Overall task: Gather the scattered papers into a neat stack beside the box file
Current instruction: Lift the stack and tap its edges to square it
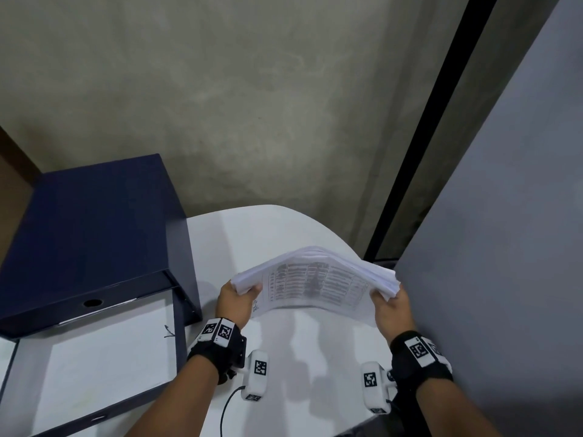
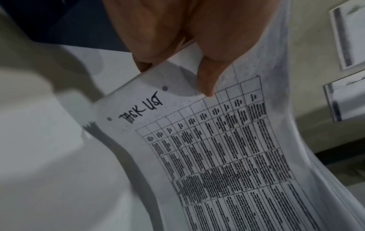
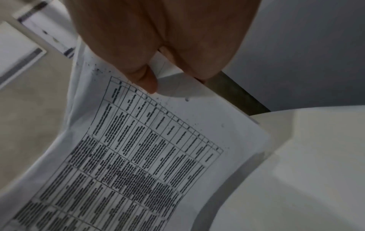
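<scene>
- The papers point(image 1: 315, 279) are already gathered into one thick bundle, held in the air above the white counter point(image 1: 284, 342), to the right of the dark blue box file point(image 1: 91, 228).
- The left hand point(image 1: 235, 302) grips the bundle's left short edge and the right hand point(image 1: 389, 310) grips its right short edge; each has a thumb on the printed near face and fingers curled behind.
- The hands are well apart, one at each end, and the bundle arches upward between them.
- In the left wrist view the thumb point(image 2: 205, 81) presses just above a handwritten heading and a printed table; the right wrist view shows the other thumb point(image 3: 146, 78) at the table's far corner.
- The bundle looks light but floppy: it bows under its own weight, and loose sheets could slide or fan out, as the uneven edges at the right end suggest.
- Holding both short edges suits it; a likely next step is tapping the long edge on the counter to square it, then laying it flat just beside the box file.
- The box file lies open, with a white sheet point(image 1: 104, 357) in its near tray.
</scene>
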`<state>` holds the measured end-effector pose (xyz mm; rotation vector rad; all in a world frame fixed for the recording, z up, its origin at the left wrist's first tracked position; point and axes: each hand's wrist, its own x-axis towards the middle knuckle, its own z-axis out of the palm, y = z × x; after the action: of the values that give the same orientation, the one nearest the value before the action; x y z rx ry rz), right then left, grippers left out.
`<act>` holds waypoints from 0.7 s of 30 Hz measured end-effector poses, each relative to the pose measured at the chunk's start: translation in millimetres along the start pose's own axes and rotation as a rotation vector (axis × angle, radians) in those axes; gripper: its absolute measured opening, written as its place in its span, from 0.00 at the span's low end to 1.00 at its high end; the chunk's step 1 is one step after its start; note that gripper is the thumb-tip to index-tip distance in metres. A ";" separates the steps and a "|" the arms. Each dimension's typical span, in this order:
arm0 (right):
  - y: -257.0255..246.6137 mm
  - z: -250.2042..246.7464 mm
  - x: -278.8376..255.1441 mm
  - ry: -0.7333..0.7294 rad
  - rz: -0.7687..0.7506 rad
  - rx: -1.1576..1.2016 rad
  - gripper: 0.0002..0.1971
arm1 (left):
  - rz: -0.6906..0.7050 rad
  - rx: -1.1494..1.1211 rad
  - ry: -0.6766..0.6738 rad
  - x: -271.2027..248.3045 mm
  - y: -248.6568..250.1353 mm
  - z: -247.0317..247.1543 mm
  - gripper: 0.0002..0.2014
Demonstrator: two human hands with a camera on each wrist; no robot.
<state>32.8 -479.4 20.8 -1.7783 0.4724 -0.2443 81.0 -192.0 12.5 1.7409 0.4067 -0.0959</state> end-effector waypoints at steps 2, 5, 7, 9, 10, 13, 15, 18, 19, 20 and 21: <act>0.2 -1.6 2.6 0.006 0.012 0.038 0.17 | 0.016 -0.040 -0.038 2.3 1.3 -0.9 0.08; 8.8 -3.6 1.7 -0.044 0.084 0.080 0.21 | 0.010 -0.078 -0.077 5.8 -1.2 -5.0 0.16; 11.5 -6.4 1.1 -0.039 0.076 0.130 0.20 | 0.027 -0.161 -0.072 5.9 -1.6 -6.0 0.18; 7.8 -7.1 1.0 -0.027 0.044 0.205 0.20 | 0.063 -0.240 -0.075 5.4 0.6 -7.2 0.16; 5.0 -6.8 1.2 -0.022 0.030 0.230 0.20 | 0.083 -0.282 -0.080 4.3 2.6 -7.7 0.14; -2.9 -2.2 4.5 0.045 0.018 0.226 0.14 | 0.102 -0.355 -0.063 3.3 9.3 -8.6 0.09; -2.6 1.2 8.8 0.121 0.045 0.187 0.12 | 0.098 -0.316 -0.002 6.7 9.5 -8.6 0.04; 0.8 3.7 13.5 0.168 0.088 0.121 0.14 | 0.112 -0.216 0.067 11.6 6.5 -7.5 0.03; 0.7 4.3 14.2 0.170 0.093 0.115 0.13 | 0.117 -0.202 0.071 12.5 5.5 -7.2 0.03; -1.0 4.9 14.0 0.168 0.093 0.122 0.11 | 0.126 -0.202 0.068 12.7 5.7 -7.6 0.02; -4.1 5.6 13.7 0.170 0.087 0.136 0.09 | 0.131 -0.207 0.062 13.3 5.5 -7.9 0.02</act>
<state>48.1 -479.7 22.2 -1.6069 0.6385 -0.3602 93.8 -182.4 15.5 1.5637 0.3343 0.0918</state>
